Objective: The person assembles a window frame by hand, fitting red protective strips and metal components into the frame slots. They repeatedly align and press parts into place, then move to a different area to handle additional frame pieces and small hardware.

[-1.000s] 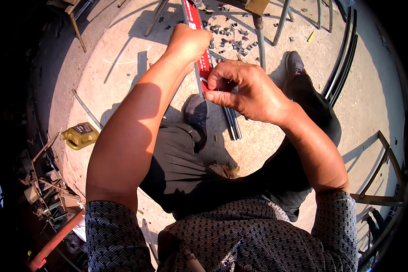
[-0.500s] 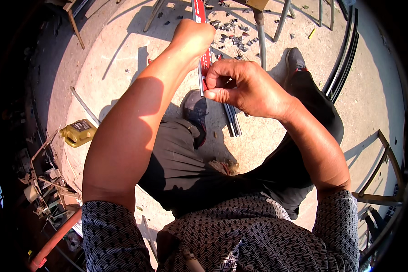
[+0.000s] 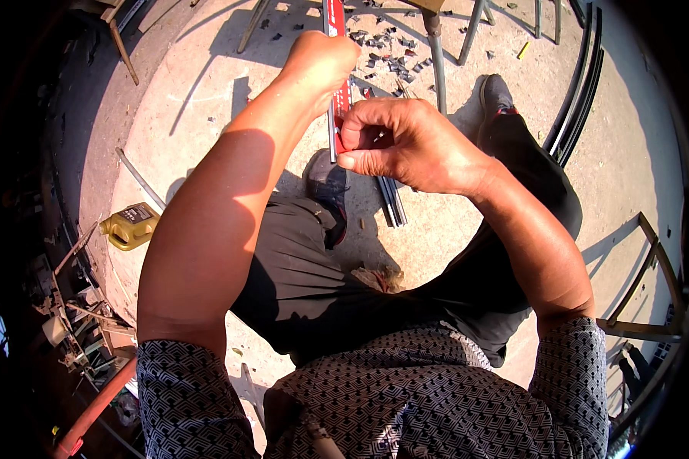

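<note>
A long narrow strip (image 3: 334, 115), with a printed red face and a thin silver-dark edge, points away from me in the upper middle. My left hand (image 3: 321, 63) is closed round it partway along, and its fingertips are mostly hidden behind the wrist. At the strip's near end, my right hand (image 3: 417, 145) pinches the red film (image 3: 340, 141) between thumb and bent forefinger. Beneath the hands, several dark and silver strips (image 3: 390, 200) lie on the concrete floor, partly covered by my right hand.
Small dark scraps (image 3: 394, 55) are strewn on the floor beyond my hands. A yellow-gold jug (image 3: 130, 226) stands at the left, close to a pile of odds and ends (image 3: 80, 321). Long black strips (image 3: 578, 99) lie far right; a metal frame (image 3: 643, 330) stands nearer.
Both hands and the strip shift very slightly left in the picture, as does much of the scene. The left grip and the right pinch stay the same.
</note>
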{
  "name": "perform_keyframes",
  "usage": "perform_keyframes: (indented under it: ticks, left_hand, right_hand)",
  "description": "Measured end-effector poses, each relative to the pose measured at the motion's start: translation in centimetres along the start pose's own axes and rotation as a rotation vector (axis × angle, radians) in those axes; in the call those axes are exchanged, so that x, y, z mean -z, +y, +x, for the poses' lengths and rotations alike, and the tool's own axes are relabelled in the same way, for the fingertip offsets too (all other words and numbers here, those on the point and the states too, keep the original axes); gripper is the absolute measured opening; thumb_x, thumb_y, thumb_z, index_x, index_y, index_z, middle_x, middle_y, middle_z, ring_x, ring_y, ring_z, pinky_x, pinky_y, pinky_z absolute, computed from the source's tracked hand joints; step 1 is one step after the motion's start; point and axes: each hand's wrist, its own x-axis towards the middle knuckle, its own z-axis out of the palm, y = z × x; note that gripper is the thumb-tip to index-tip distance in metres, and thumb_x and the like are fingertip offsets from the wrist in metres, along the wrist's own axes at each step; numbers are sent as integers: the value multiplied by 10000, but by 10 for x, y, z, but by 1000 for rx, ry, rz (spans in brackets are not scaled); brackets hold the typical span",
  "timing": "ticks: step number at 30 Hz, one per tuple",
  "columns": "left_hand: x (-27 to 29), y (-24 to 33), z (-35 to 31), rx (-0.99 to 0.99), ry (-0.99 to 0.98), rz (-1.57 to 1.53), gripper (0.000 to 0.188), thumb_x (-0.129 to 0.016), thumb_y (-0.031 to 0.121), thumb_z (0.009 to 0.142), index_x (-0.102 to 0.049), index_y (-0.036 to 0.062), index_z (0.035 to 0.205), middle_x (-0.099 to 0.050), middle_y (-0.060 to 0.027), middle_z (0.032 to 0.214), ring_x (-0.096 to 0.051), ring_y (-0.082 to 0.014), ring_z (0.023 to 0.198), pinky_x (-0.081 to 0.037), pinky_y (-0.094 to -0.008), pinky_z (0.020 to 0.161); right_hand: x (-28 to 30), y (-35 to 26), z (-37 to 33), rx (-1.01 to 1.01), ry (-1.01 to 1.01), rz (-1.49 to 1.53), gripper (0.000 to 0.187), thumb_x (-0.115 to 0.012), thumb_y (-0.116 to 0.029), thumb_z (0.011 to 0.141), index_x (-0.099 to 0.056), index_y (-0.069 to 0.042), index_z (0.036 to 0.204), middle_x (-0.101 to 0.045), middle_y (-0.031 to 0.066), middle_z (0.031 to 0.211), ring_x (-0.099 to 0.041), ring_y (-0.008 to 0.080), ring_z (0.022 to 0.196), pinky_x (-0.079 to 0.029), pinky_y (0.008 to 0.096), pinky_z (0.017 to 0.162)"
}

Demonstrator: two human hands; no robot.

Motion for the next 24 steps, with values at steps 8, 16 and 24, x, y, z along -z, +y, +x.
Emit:
perform_keyframes:
  ticks: [8,16,24]
  left_hand:
    - [-1,0,-4,1,-20,19,242,-712,160,954,-659,-64,1028,-603,-47,835,-545,-147,747,-452,-379,689]
    - [-7,-1,-3,60,0,-51,289,-720,196,966,-690,-72,1071,-657,-78,927,-588,-158,803,-485,-376,738]
    - [-7,3,-7,61,17,-63,344,-720,209,982,-694,-94,1142,-690,-105,1008,-626,-177,886,-514,-364,807]
  right_hand:
    - [2,-5,1,-22,-57,-87,178,-817,-115,957,-669,-16,952,-633,7,838,-581,105,800,-519,303,753]
    - [1,2,1,78,-19,-158,211,-835,-133,923,-650,-33,913,-648,108,790,-608,241,723,-522,374,720]
    - [-2,3,-1,153,-6,-172,212,-822,-129,933,-635,-30,926,-662,117,818,-607,277,730,-527,385,726]
